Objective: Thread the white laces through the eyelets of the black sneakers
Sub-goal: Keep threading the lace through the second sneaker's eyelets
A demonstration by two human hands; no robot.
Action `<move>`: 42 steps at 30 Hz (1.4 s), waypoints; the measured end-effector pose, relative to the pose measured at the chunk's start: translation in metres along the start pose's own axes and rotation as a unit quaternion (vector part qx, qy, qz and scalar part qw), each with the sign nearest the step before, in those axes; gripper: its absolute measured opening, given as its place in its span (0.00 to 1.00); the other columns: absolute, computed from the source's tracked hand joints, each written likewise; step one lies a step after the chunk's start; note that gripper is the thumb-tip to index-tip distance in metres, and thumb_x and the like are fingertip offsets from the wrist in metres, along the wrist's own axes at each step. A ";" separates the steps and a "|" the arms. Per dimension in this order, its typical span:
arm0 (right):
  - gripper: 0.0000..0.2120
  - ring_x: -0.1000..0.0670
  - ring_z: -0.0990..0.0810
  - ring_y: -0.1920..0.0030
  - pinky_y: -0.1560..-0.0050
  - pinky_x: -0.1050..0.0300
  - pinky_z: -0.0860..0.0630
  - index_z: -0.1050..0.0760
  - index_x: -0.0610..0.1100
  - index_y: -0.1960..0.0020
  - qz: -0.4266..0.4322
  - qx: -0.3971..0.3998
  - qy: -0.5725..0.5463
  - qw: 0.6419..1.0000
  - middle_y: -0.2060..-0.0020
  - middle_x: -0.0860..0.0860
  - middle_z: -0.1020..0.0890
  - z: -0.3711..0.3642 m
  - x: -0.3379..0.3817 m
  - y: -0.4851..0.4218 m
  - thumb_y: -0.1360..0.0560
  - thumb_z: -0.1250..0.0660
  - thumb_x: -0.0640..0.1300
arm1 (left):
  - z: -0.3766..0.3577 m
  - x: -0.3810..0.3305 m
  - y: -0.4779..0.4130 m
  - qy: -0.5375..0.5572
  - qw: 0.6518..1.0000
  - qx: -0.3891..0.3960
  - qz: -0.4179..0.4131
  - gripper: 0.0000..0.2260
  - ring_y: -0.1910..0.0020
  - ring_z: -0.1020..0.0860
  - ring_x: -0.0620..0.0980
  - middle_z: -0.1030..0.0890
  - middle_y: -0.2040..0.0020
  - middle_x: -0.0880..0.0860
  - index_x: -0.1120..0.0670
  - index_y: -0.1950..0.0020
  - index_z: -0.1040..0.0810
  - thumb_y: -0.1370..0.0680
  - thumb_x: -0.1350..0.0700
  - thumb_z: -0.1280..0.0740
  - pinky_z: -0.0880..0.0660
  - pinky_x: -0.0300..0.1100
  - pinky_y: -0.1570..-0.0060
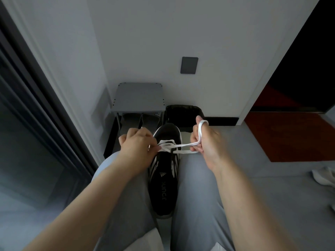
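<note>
Right, we're in the thick of the lacing: the black sneaker (165,187) sits wedged between the person's grey trouser legs (195,187), toe pointing away towards the small grey stand (139,96) against the wall. The white lace (183,145) crosses the front rows near the toe, while the rows nearer the ankle look bare, so I'd judge this an early stage with most eyelets to go. The left hand (136,145) is curled in at the shoe's left edge, fingers pinching the lace where it leaves the upper. The right hand (206,140) is out to the side with the lace looped over a raised finger and its fingers closed round the strands below, drawing them taut from the shoe. This looks like the tightening pull after a crossing. The next move, as I read it, calls for slipping that loop off the finger, finding the lace tip (I can't make it out here) and steering it into the next free eyelet, with the left hand keeping the crossing snug so nothing slackens.
</note>
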State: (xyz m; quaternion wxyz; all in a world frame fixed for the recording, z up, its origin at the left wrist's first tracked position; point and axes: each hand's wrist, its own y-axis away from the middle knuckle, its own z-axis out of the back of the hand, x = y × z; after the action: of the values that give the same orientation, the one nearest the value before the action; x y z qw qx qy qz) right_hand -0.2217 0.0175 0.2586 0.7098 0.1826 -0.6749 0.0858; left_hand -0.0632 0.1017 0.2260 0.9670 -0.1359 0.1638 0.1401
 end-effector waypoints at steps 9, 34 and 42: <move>0.10 0.60 0.27 0.71 0.63 0.64 0.28 0.27 0.50 0.53 0.091 0.026 0.146 0.985 0.76 0.59 0.25 0.002 -0.021 -0.005 0.26 0.39 0.35 | 0.071 0.032 0.015 0.730 0.553 -0.306 0.261 0.15 0.78 0.34 0.46 0.33 0.79 0.49 0.55 0.73 0.35 0.27 0.68 0.48 0.32 0.38 0.75; 0.12 0.46 0.24 0.62 0.60 0.52 0.27 0.17 0.47 0.60 0.366 0.069 0.464 0.804 0.68 0.51 0.21 -0.049 -0.036 0.026 0.27 0.38 0.49 | 0.073 0.059 0.013 0.261 0.946 0.173 0.083 0.26 0.49 0.22 0.47 0.18 0.53 0.47 0.46 0.54 0.21 0.32 0.28 0.46 0.30 0.46 0.41; 0.13 0.52 0.22 0.57 0.58 0.59 0.25 0.19 0.46 0.53 0.350 0.064 0.381 0.853 0.61 0.53 0.19 -0.066 -0.036 0.061 0.26 0.43 0.46 | 0.008 0.017 -0.021 0.071 0.959 0.274 0.013 0.04 0.60 0.29 0.46 0.25 0.57 0.46 0.50 0.50 0.29 0.24 0.57 0.39 0.32 0.36 0.60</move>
State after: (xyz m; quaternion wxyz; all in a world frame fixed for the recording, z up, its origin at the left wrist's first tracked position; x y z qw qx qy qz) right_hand -0.1857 0.1032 0.2300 0.8214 -0.0674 -0.3638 0.4341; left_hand -0.0384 0.0884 0.2316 0.9510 0.1271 0.2663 0.0924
